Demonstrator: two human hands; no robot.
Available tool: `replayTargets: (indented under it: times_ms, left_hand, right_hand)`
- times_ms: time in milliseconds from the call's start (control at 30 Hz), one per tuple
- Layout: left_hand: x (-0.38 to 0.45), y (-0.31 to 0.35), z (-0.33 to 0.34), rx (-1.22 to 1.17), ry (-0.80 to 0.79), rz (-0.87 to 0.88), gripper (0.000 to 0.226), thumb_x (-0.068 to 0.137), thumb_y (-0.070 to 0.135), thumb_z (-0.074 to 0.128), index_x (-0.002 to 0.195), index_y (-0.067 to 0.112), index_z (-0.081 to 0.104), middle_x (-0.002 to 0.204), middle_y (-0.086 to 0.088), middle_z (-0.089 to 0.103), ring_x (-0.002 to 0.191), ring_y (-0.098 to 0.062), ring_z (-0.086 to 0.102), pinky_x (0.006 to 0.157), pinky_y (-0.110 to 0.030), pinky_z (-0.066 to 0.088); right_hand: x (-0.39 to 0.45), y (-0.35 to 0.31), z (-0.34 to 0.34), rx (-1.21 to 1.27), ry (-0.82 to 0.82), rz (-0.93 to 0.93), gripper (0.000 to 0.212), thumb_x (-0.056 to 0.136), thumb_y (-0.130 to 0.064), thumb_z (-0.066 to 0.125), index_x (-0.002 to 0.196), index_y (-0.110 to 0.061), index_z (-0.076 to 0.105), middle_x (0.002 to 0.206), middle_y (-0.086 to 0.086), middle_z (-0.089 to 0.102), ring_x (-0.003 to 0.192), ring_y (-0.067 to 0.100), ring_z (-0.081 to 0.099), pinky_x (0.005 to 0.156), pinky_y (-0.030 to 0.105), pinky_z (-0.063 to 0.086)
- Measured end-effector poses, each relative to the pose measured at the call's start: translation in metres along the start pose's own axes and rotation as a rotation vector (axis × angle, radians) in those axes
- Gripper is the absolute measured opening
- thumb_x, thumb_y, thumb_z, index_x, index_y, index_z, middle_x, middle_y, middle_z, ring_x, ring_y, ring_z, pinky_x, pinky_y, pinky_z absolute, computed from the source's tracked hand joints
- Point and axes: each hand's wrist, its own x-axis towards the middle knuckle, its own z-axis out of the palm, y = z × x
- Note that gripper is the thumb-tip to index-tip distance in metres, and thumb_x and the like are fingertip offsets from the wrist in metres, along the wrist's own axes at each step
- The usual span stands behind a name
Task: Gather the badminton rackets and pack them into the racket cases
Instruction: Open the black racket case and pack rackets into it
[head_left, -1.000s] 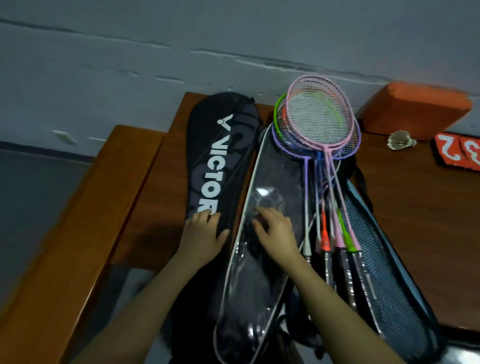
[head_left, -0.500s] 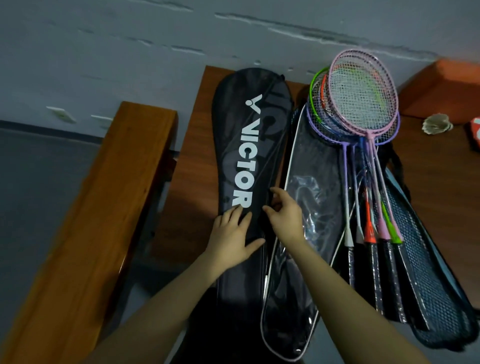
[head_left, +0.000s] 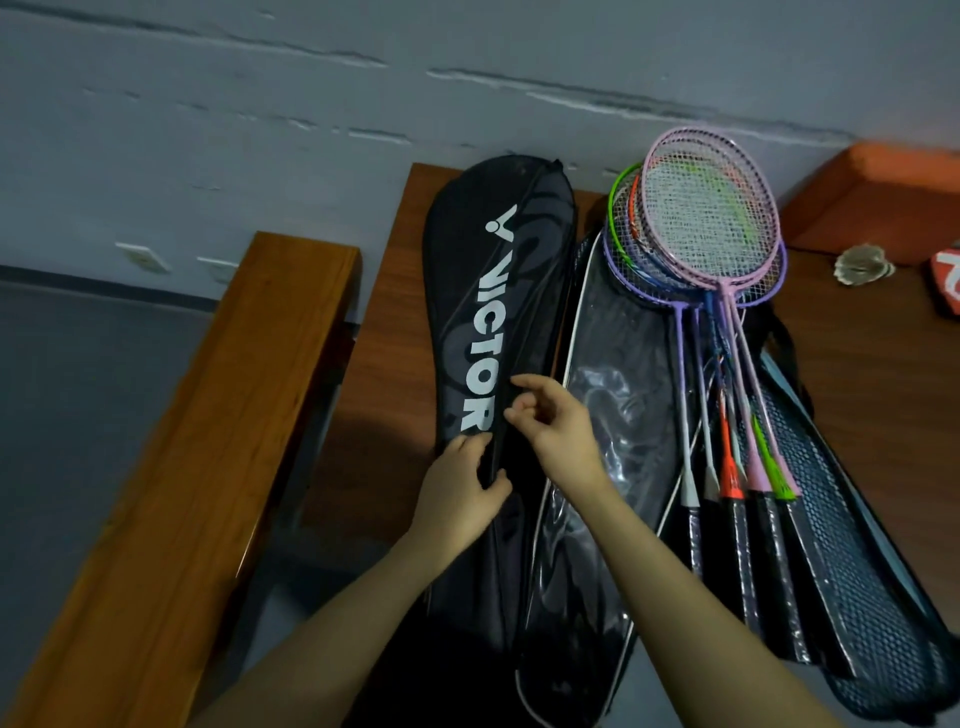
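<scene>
Left hand (head_left: 460, 496) presses the black Victor case (head_left: 498, 322), fingers together, flat. Right hand (head_left: 558, 431) pinches at its zip edge w/ fingers curled. Rackets (head_left: 711, 228) lie right, on the surface (head_left: 395, 322).

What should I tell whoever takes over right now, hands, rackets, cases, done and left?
Left hand: pressing on the black Victor case, thumb on its zipper seam.
Right hand: fingers curled over the same seam; grip unclear.
Rackets: stacked on the mesh case, beside the clear-front case.
Done: rackets gathered.
Left: open the cases and pack every racket.
</scene>
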Motion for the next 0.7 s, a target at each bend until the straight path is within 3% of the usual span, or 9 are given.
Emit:
replayTargets:
  times_ms: [100, 167, 267, 367, 433, 567, 700]
  left_hand:
    - [-0.006, 0.003, -0.015, -0.245, 0.09, -0.111, 0.033, 0.084, 0.011, 0.06, 0.115, 0.02, 0.061, 0.094, 0.009, 0.066, 0.088, 0.001, 0.061, 0.081, -0.017, 0.05]
    - [-0.009, 0.002, -0.024, -0.323, 0.163, -0.129, 0.033, 0.084, 0.012, 0.061, 0.115, 0.025, 0.061, 0.094, 0.008, 0.067, 0.089, 0.0, 0.061, 0.083, -0.018, 0.05]
    - [-0.013, 0.003, -0.036, -0.38, 0.224, -0.092, 0.032, 0.085, 0.011, 0.061, 0.109, 0.033, 0.06, 0.094, 0.008, 0.066, 0.091, 0.0, 0.06, 0.079, -0.01, 0.047]
    - [-0.018, 0.004, -0.043, -0.405, 0.271, -0.051, 0.032, 0.086, 0.01, 0.061, 0.113, 0.028, 0.06, 0.095, 0.008, 0.066, 0.091, 0.001, 0.061, 0.081, -0.01, 0.047]
    - [-0.019, 0.002, -0.045, -0.4, 0.291, -0.062, 0.034, 0.086, 0.011, 0.061, 0.116, 0.025, 0.059, 0.099, 0.008, 0.065, 0.093, 0.0, 0.06, 0.083, -0.012, 0.048]
    - [-0.019, -0.002, -0.052, -0.343, 0.282, -0.038, 0.044, 0.086, 0.011, 0.059, 0.126, 0.028, 0.051, 0.113, 0.006, 0.06, 0.097, -0.002, 0.059, 0.086, -0.021, 0.05]
    - [-0.01, 0.007, -0.062, -0.325, 0.277, -0.013, 0.055, 0.084, 0.013, 0.062, 0.133, 0.028, 0.043, 0.111, 0.006, 0.056, 0.094, -0.005, 0.058, 0.08, -0.025, 0.052]
  right_hand:
    - [-0.005, 0.011, -0.006, -0.147, 0.042, -0.034, 0.039, 0.086, -0.011, 0.064, 0.123, -0.02, 0.057, 0.097, -0.004, 0.06, 0.096, 0.008, 0.057, 0.087, 0.018, 0.044]
    - [-0.011, 0.023, -0.012, -0.262, 0.116, -0.015, 0.044, 0.086, -0.018, 0.065, 0.128, -0.025, 0.053, 0.107, -0.006, 0.054, 0.106, 0.014, 0.052, 0.094, 0.025, 0.043]
    - [-0.02, 0.029, -0.013, -0.177, 0.108, 0.076, 0.05, 0.085, -0.023, 0.067, 0.13, -0.029, 0.048, 0.115, -0.002, 0.057, 0.105, 0.012, 0.056, 0.092, 0.026, 0.046]
    - [-0.019, 0.026, -0.005, -0.024, 0.07, 0.176, 0.056, 0.083, -0.016, 0.068, 0.133, -0.023, 0.044, 0.104, 0.002, 0.064, 0.097, 0.015, 0.063, 0.091, 0.031, 0.05]
    - [-0.015, 0.021, 0.001, 0.066, 0.108, 0.198, 0.057, 0.082, -0.006, 0.067, 0.133, -0.017, 0.044, 0.086, 0.008, 0.058, 0.086, 0.018, 0.061, 0.092, 0.034, 0.05]
    - [-0.014, 0.004, 0.01, 0.195, 0.067, 0.083, 0.058, 0.081, 0.006, 0.063, 0.132, -0.014, 0.044, 0.071, 0.0, 0.053, 0.07, 0.007, 0.054, 0.078, 0.018, 0.047]
    - [-0.011, -0.014, 0.009, 0.195, 0.001, -0.011, 0.06, 0.081, 0.011, 0.061, 0.135, -0.009, 0.043, 0.073, -0.003, 0.058, 0.06, 0.004, 0.05, 0.067, 0.014, 0.045]
